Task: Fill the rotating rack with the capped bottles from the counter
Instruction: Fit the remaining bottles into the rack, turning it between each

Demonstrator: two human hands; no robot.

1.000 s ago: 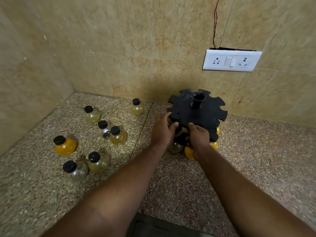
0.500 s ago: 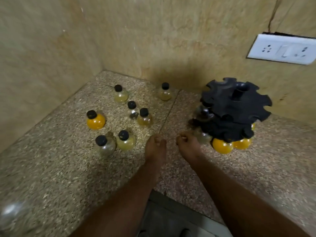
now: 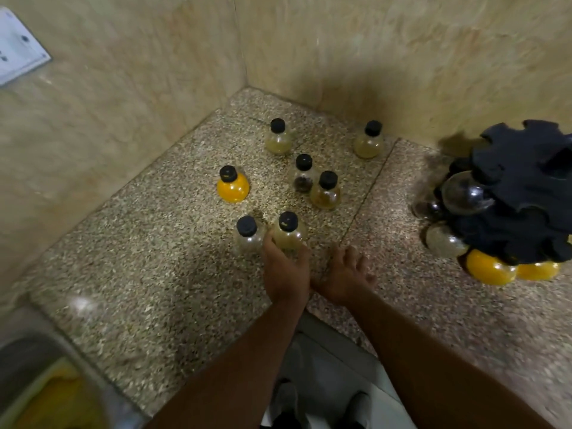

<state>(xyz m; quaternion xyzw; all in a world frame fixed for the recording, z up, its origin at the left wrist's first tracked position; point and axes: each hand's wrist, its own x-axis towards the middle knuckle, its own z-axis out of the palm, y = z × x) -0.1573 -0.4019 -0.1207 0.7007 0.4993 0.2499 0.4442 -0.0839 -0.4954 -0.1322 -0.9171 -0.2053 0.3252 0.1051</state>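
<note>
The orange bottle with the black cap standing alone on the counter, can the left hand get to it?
Probably yes. The left hand is at the pale yellow capped bottle, and the orange bottle with the black cap stands beyond it to the left with bare speckled counter around it.

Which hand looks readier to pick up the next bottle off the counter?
The left hand, I'd say. Its fingers already curl around the nearest pale yellow bottle, while the right hand rests on the bare counter, touching no bottle.
</note>
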